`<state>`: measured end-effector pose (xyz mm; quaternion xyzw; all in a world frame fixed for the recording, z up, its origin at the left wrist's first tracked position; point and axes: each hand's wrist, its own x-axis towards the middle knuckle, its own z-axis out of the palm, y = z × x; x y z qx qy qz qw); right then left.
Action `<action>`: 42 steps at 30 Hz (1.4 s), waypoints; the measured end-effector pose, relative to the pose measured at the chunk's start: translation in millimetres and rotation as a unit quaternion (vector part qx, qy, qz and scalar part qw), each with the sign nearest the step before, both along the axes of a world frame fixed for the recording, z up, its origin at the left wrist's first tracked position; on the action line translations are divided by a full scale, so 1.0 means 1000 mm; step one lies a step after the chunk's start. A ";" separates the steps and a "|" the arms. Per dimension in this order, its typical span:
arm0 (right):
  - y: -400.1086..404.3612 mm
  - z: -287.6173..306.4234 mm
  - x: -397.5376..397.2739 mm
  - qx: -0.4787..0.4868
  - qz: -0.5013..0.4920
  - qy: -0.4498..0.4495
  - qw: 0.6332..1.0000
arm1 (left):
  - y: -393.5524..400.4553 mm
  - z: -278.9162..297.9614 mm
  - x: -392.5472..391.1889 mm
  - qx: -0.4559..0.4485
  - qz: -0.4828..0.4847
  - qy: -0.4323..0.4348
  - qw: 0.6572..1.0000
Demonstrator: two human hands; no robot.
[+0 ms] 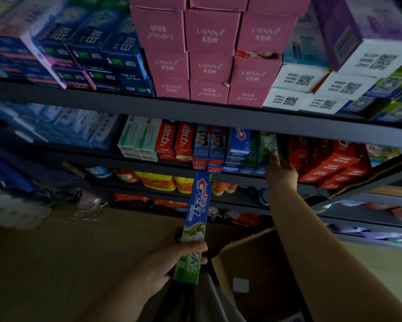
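Holding Crest box (196, 226) near centre: left hand (172, 259) at 6 o'clock, fingers wrapped round its lower green end. Long axis runs 6 to 12 o'clock, leaning slightly toward 1; blue end points up at shelf (90, 156). Right hand (280, 173) at 2 o'clock touches green box (268, 145) on shelf; whether fingers grasp it, cannot tell. Red boxes (330, 163) just at its 3 o'clock, blue boxes (237, 147) at 9. Pink boxes (209, 54) at 12. Open carton (253, 263) at 5 o'clock, under right forearm.
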<state>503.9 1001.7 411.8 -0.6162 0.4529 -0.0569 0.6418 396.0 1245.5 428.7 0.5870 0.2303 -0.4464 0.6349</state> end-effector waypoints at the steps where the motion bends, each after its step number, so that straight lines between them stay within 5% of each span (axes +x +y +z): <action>1: -0.002 -0.002 -0.001 0.004 -0.003 -0.005 1.000 | -0.001 0.001 0.000 -0.003 -0.009 -0.004 1.000; 10: 0.020 -0.012 -0.141 0.096 0.087 0.100 0.986 | -0.047 0.011 -0.001 -0.042 -0.107 0.006 0.993; 16: 0.029 0.011 -0.200 0.255 0.101 0.014 0.962 | -0.110 0.026 0.006 -0.057 -0.039 -0.051 0.996; 24: 0.004 0.035 -0.172 0.182 0.062 -0.065 0.979 | -0.168 0.043 0.030 -0.095 -0.039 -0.095 0.990; 33: -0.035 0.039 -0.104 0.175 0.030 -0.107 0.978 | -0.154 0.027 0.065 -0.001 -0.085 -0.172 0.981; 42: -0.049 0.028 -0.048 0.133 0.046 -0.098 0.985 | -0.075 -0.011 0.037 0.106 -0.034 -0.090 0.990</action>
